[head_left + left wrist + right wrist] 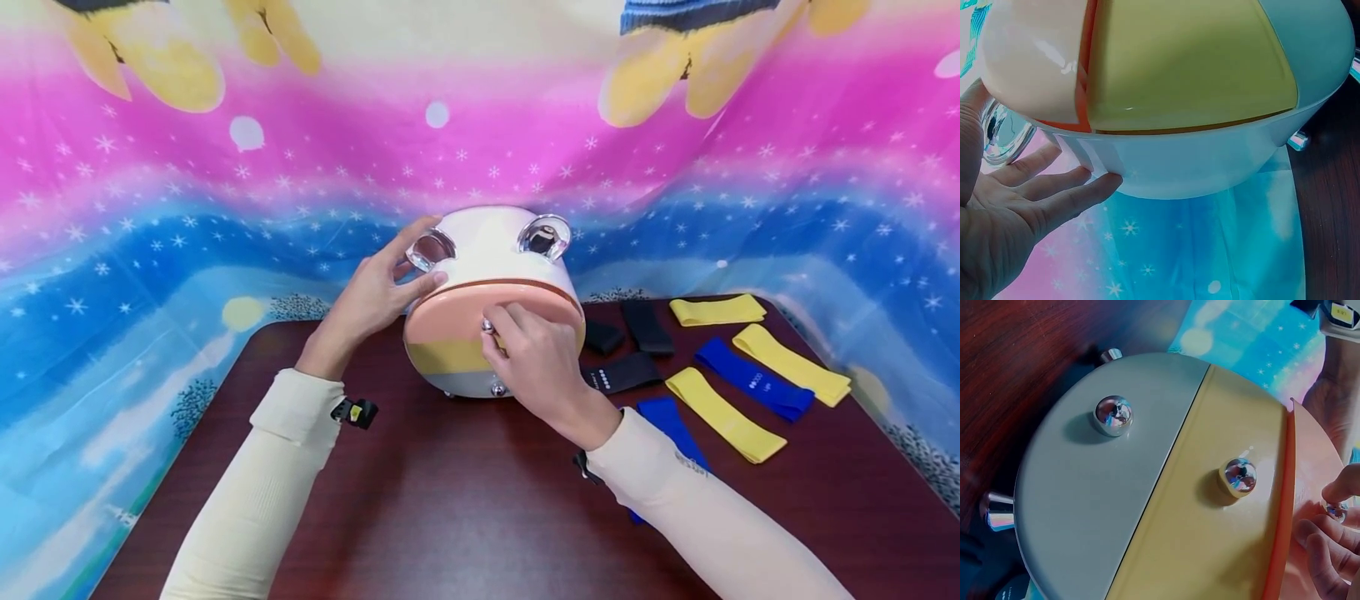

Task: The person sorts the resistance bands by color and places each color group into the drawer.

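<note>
A rounded white drawer box (483, 250) with two chrome ears (545, 239) stands on the table. Its front has a pink top drawer (457, 308), a yellow middle drawer (1197, 487) and a grey bottom drawer (1104, 487). My right hand (542, 354) pinches the chrome knob (487, 326) of the pink drawer, whose orange edge (1280, 519) stands slightly proud of the yellow one. My left hand (378, 287) rests against the box's left side around one ear, its fairly straight fingers (1079, 199) touching the white wall.
To the right lie several flat loop bands: yellow (717, 310), blue (753, 379) and black (626, 372). A blue band (671, 425) is partly under my right forearm. The dark wooden table (420, 517) meets a patterned cloth backdrop (360, 150) behind the box.
</note>
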A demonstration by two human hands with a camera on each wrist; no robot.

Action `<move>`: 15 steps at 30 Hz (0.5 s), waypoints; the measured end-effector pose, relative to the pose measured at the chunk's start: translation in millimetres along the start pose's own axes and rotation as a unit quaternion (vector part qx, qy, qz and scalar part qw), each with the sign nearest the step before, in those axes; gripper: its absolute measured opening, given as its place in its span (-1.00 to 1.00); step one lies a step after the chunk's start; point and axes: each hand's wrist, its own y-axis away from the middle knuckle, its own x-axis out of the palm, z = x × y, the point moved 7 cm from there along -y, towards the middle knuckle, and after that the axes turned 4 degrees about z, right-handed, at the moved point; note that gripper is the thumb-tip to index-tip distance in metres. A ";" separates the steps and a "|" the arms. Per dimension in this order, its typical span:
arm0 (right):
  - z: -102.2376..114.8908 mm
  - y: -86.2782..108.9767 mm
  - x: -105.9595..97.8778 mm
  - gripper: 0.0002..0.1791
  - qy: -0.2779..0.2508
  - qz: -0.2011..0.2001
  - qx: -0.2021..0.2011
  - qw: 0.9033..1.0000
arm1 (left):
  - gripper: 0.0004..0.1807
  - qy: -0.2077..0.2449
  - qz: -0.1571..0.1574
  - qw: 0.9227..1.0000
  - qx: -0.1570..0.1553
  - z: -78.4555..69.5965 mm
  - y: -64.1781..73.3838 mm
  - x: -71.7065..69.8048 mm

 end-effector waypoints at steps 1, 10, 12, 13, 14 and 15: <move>1.3 1.3 -1.3 -0.90 0.001 -0.002 -0.002 1.000 | -0.16 -0.002 0.001 1.000 -0.002 0.4 0.2 0.1; 17.2 14.7 -19.2 -0.83 -0.001 -0.018 -0.026 0.999 | -0.17 -0.008 0.003 1.000 0.008 -0.7 0.1 0.2; 20.4 18.0 -22.8 -0.82 -0.003 -0.023 -0.033 0.999 | -0.17 -0.007 0.004 1.000 0.007 -0.7 0.3 0.1; 22.0 19.6 -24.5 -0.82 -0.004 -0.026 -0.037 0.999 | -0.17 -0.006 0.005 1.000 0.006 -0.6 0.5 0.1; 23.6 21.1 -26.0 -0.82 -0.006 -0.028 -0.040 0.999 | -0.17 -0.004 0.007 1.000 0.004 -0.4 0.8 0.0; 25.1 22.6 -27.4 -0.83 -0.008 -0.030 -0.044 0.999 | -0.17 -0.003 0.008 1.000 0.003 -0.2 1.0 -0.1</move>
